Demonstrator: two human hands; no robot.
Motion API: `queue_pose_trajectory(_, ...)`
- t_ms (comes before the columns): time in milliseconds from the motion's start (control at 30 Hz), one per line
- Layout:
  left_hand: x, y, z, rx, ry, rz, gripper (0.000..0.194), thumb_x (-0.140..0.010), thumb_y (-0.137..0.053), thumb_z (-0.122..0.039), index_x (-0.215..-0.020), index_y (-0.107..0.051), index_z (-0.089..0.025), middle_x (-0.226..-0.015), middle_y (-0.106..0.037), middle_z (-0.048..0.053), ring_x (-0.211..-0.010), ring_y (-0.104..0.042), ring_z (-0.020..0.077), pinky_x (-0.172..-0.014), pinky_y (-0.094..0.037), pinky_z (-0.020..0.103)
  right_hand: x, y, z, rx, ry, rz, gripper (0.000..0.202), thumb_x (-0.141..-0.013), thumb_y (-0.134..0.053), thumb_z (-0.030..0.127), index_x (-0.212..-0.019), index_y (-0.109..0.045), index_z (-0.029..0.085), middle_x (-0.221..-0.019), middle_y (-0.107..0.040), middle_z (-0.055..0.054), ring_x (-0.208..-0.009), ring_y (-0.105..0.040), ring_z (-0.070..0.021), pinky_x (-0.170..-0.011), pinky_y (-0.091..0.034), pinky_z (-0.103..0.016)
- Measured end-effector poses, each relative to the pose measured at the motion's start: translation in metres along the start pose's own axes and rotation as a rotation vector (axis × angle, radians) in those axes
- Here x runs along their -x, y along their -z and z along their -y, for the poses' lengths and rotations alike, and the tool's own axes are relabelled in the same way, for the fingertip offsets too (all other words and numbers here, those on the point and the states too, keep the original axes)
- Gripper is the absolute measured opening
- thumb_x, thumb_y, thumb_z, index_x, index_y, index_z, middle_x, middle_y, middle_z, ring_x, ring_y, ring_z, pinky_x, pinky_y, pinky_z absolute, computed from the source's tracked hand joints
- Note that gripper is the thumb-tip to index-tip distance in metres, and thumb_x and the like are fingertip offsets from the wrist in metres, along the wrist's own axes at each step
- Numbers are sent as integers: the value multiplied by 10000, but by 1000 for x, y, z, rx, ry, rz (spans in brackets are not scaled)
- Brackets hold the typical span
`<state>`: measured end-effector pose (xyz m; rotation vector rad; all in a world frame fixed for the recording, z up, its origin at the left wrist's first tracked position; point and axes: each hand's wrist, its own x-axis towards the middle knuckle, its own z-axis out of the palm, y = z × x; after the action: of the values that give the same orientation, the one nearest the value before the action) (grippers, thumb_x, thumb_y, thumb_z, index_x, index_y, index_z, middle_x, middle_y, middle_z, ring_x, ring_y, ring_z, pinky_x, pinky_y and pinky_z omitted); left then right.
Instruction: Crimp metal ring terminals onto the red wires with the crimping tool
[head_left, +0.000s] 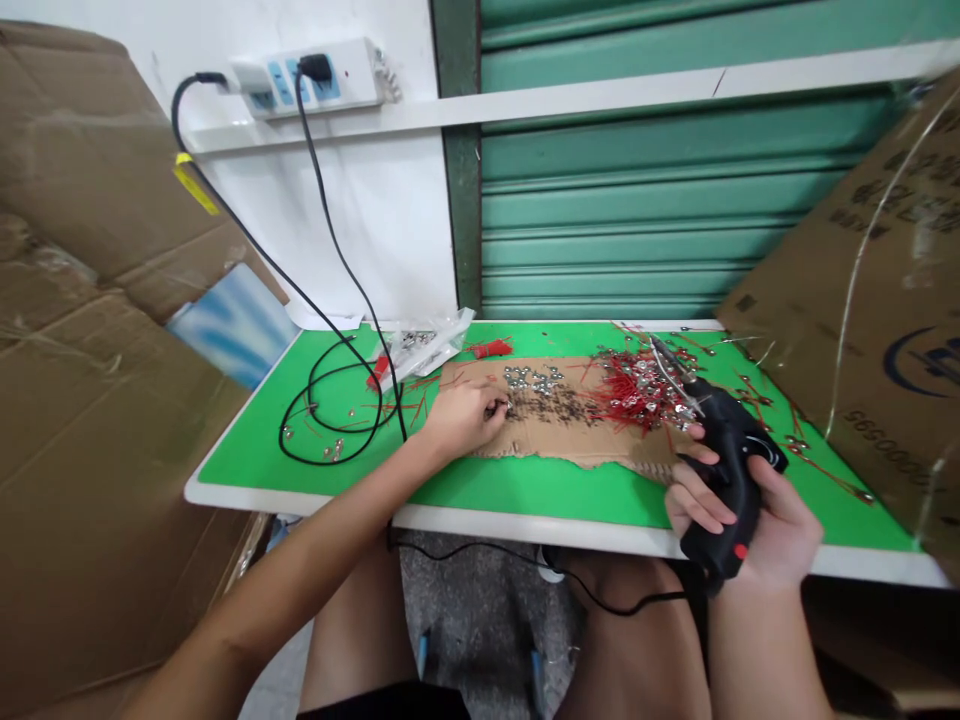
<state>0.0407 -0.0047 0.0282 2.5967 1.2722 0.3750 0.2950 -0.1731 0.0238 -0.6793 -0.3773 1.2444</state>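
My right hand (739,510) is wrapped round the grip of a black soldering gun (731,450) with a dial on its side. Its metal tip points up and left, over a pile of red wires with small silvery metal parts (637,390). My left hand (471,415) rests on a cardboard sheet (547,440), with fingers pinched at a tiny metal piece (508,405) mostly hidden by the fingertips. Beside those fingers, loose silvery parts (532,378) lie in a cluster above dark scorch marks on the cardboard.
Clear plastic bags (427,345) and a red wire bundle (493,349) lie at the back of the green tabletop (525,495). Black cables (322,200) run from a wall power strip (307,80) and loop at left. Cardboard boxes (885,320) flank the table.
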Motion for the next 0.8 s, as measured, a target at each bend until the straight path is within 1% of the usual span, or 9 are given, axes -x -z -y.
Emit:
queue_pose_trajectory(67, -2, -1, -1, -4, 27, -8, 253, -945, -595, -317, -1069, -799, -234, -1010, -786, 47, -921, -726, 231, -782, -569, 323, 0, 0, 0, -16, -1, 11, 324, -811, -747, 326, -1119, -671, 263, -808, -533, 6, -435, -221, -70, -298, -394, -226)
queue_pose_trajectory(167, -5, -2, -2, 13, 16, -26, 227, -936, -605, -303, -1010, -810, -241, -982, -790, 35, -905, -726, 220, -766, -556, 300, 1, 2, -1, 13, -1, 21, 343, -823, -748, 347, -1141, -672, 246, -812, -521, -7, -438, -224, -84, -287, -393, -256)
queue_pose_trajectory(267, -5, -4, -3, 44, 0, -34, 224, -929, -610, -281, -1018, -815, -257, -980, -792, 24, -940, -724, 219, -785, -552, 290, 0, 4, 0, 50, -1, 19, 327, -838, -723, 377, -1138, -676, 256, -811, -511, -12, -433, -206, -95, -268, -365, -285)
queue_pose_trajectory(367, -5, -4, -3, 38, 37, -55, 215, -923, -629, -302, -1023, -816, -266, -977, -789, 26, -962, -718, 234, -789, -559, 305, -1, 7, 1, 53, -18, 22, 337, -816, -736, 373, -1132, -674, 272, -802, -521, -7, -427, -210, -93, -265, -362, -286)
queue_pose_trajectory(467, -6, -4, -3, 24, 94, -51, 200, -911, -661, -348, -986, -825, -262, -922, -788, 31, -891, -717, 234, -753, -557, 310, -2, 5, 1, 27, -27, 4, 374, -778, -766, 351, -1132, -674, 272, -799, -538, -5, -421, -226, -91, -262, -379, -286)
queue_pose_trajectory(533, -7, -3, -3, 36, 103, -47, 191, -901, -678, -349, -971, -833, -261, -885, -791, 28, -847, -714, 220, -733, -548, 297, -1, 3, 0, -24, -11, -23, 393, -764, -777, 321, -1137, -674, 254, -791, -550, -6, -412, -245, -84, -261, -395, -273)
queue_pose_trajectory(600, -8, -3, -1, 59, 88, -42, 187, -897, -679, -321, -977, -836, -260, -880, -796, 21, -824, -711, 204, -724, -540, 285, -1, 1, -1, -88, -4, -40, 405, -761, -779, 290, -1148, -670, 243, -792, -572, -9, -408, -268, -75, -268, -416, -253)
queue_pose_trajectory(667, -9, -4, 2, 79, 60, -29, 199, -899, -663, -284, -992, -837, -254, -889, -798, 17, -828, -711, 197, -728, -538, 281, -1, 2, -1, -113, -13, -30, 410, -764, -780, 288, -1158, -665, 267, -800, -598, -7, -408, -288, -73, -273, -424, -246)
queue_pose_trajectory(800, -7, -5, 6, 100, 12, -21, 228, -914, -634, -251, -1025, -833, -242, -902, -799, 20, -868, -714, 201, -771, -548, 288, -1, 4, 0, -48, -35, -10, 401, -761, -784, 323, -1144, -675, 280, -796, -598, -12, -401, -293, -87, -262, -404, -275)
